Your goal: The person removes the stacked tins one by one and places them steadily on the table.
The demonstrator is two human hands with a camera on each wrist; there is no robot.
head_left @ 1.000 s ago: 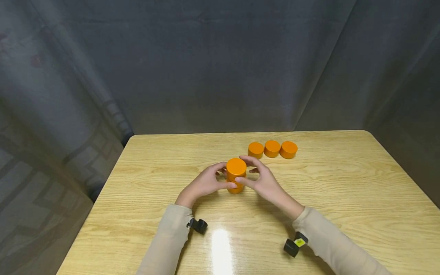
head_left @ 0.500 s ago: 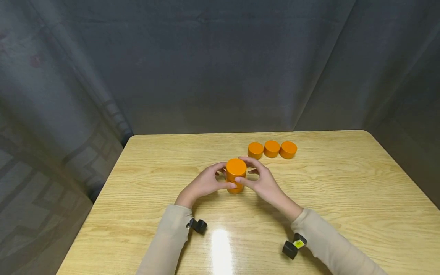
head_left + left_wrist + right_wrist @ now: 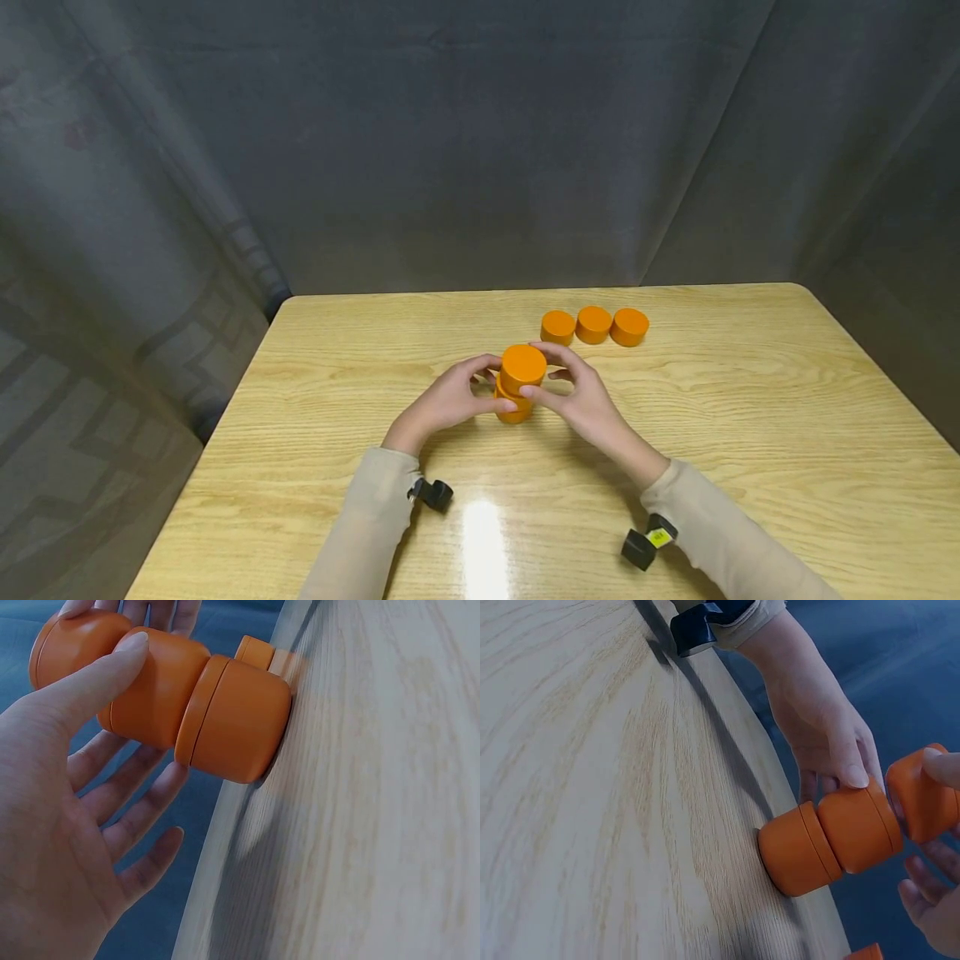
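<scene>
Three small orange lidded jars are one over another in front of me. The bottom jar (image 3: 244,720) stands on the wooden table. On top of it sits the middle jar (image 3: 861,829), which my left hand (image 3: 450,398) pinches between thumb and fingers. My right hand (image 3: 581,404) grips the top jar (image 3: 523,365) by its sides, thumb toward me. That jar is shifted to the right and slightly tilted against the middle one, with a narrow gap showing in the right wrist view. In the head view the thumbs and the top jar hide much of the middle jar.
Behind and right of the stack, three more orange jars (image 3: 593,325) stand in a row on the table (image 3: 360,333). Dark grey curtains (image 3: 465,150) hang around the back and sides. Each sleeve carries a small black camera (image 3: 639,550).
My right hand has moved a little to the right with the top jar, which was lined up over the stack before. The left hand has stayed in place on the middle jar.
</scene>
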